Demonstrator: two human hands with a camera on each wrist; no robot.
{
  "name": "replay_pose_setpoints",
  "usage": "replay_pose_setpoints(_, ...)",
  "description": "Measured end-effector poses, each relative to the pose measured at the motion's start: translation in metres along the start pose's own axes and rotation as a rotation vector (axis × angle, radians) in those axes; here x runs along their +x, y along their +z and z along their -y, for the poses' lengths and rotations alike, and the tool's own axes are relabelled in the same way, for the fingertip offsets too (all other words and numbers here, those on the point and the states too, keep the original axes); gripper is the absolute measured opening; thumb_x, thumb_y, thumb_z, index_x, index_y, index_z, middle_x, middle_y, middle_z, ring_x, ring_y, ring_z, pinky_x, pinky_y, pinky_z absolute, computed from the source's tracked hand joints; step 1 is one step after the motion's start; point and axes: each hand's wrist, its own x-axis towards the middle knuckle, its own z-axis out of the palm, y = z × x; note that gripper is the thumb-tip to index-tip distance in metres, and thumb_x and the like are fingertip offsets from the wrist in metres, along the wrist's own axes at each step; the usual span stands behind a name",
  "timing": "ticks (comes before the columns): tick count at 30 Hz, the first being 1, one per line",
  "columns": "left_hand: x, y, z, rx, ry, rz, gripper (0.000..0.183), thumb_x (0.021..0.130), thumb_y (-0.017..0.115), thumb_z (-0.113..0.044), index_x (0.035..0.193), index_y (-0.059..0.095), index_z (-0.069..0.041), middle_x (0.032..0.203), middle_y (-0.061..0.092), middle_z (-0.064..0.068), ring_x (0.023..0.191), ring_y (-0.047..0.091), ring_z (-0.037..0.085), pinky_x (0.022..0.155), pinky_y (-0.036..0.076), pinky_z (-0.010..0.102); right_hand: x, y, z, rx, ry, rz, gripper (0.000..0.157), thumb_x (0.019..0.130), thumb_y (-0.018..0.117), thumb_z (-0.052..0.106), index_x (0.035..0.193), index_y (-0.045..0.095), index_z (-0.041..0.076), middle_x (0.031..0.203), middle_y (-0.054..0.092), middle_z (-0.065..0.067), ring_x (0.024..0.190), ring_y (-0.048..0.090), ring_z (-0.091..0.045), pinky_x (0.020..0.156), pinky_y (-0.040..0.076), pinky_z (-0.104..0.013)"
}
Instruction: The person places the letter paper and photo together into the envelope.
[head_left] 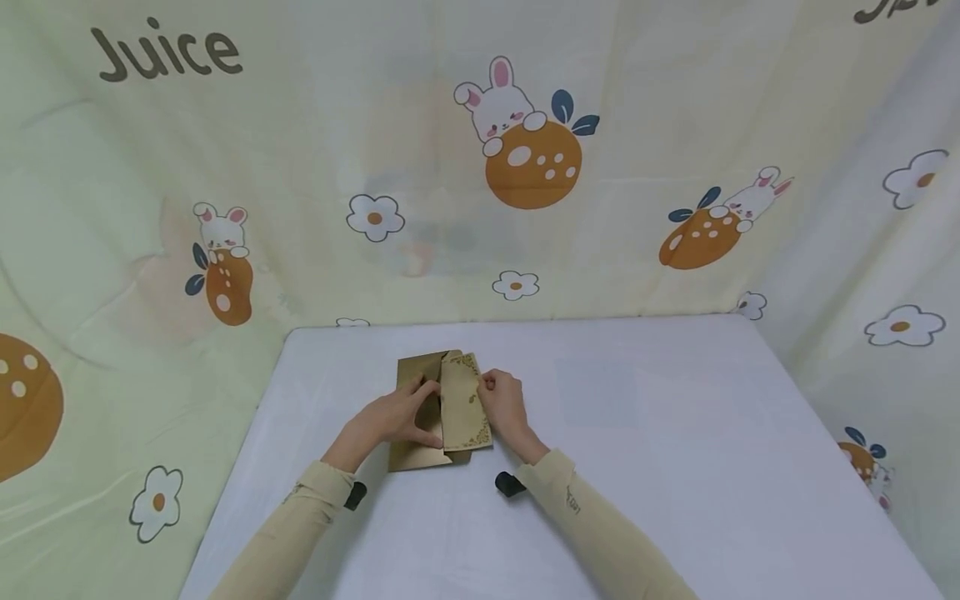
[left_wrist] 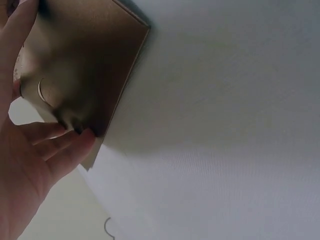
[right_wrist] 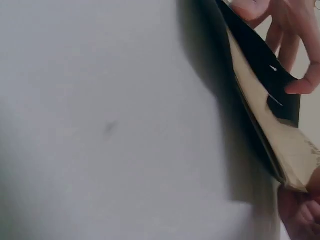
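Note:
A brown-gold paper envelope [head_left: 420, 454] lies on the table, its opening facing right. A cream card [head_left: 461, 408] with brown ornament in its corners stands partly in that opening. My left hand [head_left: 397, 417] arches over the envelope, thumb and fingers apart, holding the edge of its upper layer. The right wrist view shows that layer's dark underside [right_wrist: 257, 57] lifted off the card. My right hand [head_left: 506, 404] pinches the card's right edge between thumb and curled fingers. How far the card reaches inside is hidden.
The white table [head_left: 675, 467] extends widely to the right and in front. A patterned curtain [head_left: 315, 150] with rabbits and oranges hangs along the back and sides. Black wrist straps [head_left: 510, 484] show at both cuffs.

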Motion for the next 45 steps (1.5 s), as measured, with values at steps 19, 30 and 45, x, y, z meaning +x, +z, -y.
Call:
replay_pose_setpoints(19,0.004,0.002,0.0,-0.01,-0.015,-0.018,0.087,0.06,0.068,-0.069,0.13,0.033,-0.032,0.149,0.02,0.024,0.121,0.046,0.041,0.086,0.046,0.052,0.005,-0.012,0.006,0.039,0.028,0.002,0.016,0.086,0.06,0.016,0.091,0.071,0.006,0.076,0.069,-0.005,0.064,0.06,-0.011,0.057,0.048,-0.023)
replay_pose_setpoints(30,0.001,0.0,0.004,-0.038,-0.032,-0.007,0.09,0.059,0.067,-0.071,0.133,0.031,-0.035,0.151,0.017,0.021,0.11,0.054,0.04,0.077,0.049,0.048,0.012,-0.027,-0.001,0.064,0.068,0.0,0.018,0.086,0.06,0.017,0.095,0.07,0.005,0.081,0.069,-0.008,0.066,0.061,-0.014,0.056,0.047,-0.022)
replay_pose_setpoints(45,0.004,0.0,0.004,-0.077,-0.025,0.019,0.085,0.059,0.069,-0.069,0.127,0.031,-0.032,0.151,0.017,0.021,0.104,0.057,0.033,0.077,0.049,0.044,0.008,-0.018,0.002,0.033,0.064,0.071,0.018,0.087,0.061,0.018,0.096,0.069,0.005,0.079,0.069,-0.006,0.064,0.06,-0.011,0.055,0.047,-0.022)
